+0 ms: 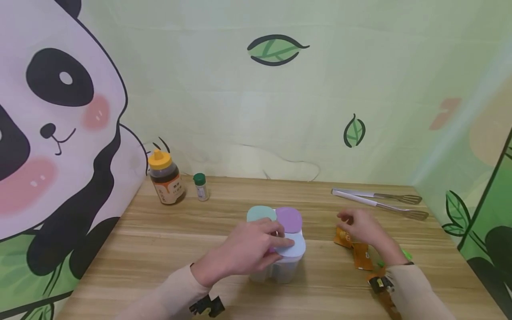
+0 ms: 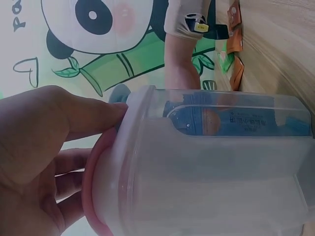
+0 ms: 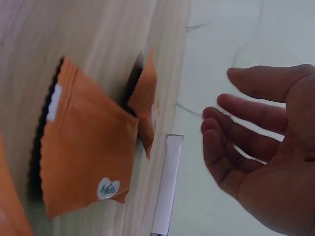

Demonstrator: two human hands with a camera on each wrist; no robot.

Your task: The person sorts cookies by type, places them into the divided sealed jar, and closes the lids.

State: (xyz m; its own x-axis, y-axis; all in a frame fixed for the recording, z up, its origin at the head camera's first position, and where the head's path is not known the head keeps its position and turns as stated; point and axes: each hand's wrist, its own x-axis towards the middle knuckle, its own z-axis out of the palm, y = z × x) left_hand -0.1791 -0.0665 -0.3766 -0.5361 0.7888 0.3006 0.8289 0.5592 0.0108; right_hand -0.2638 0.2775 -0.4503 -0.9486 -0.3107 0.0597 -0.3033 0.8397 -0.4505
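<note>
The wooden table (image 1: 168,249) lies under both hands; at its far edge, well beyond the left hand, stand a yellow-capped honey bottle (image 1: 166,178) and a small green-capped jar (image 1: 201,186), and beyond the right hand lie metal tongs (image 1: 380,201).

The clear plastic container (image 1: 280,262) stands directly under the left hand (image 1: 244,251); it is a lobed box with pastel lids in teal, purple, pale blue and pink; the left-wrist view shows thin see-through walls (image 2: 221,177) with a blue printed packet inside. The left hand lies over the lids, its fingers curved down across the pale blue one and the thumb against the rim; it looks stiff but light, smooth-walled and likely slippery, so the lidded rim or the waist between lobes seems the surer hold; pressing a lid may pop it loose.

The orange sachets (image 1: 358,249) lie just under and beside the right hand (image 1: 360,226); the right-wrist view shows two (image 3: 88,147) flat on the wood, crimped at the edges. They look soft, crinkly and nearly weightless, best pinched by a crimped edge. The right hand hangs over them with loosely bent fingers (image 3: 231,147), holding nothing.
</note>
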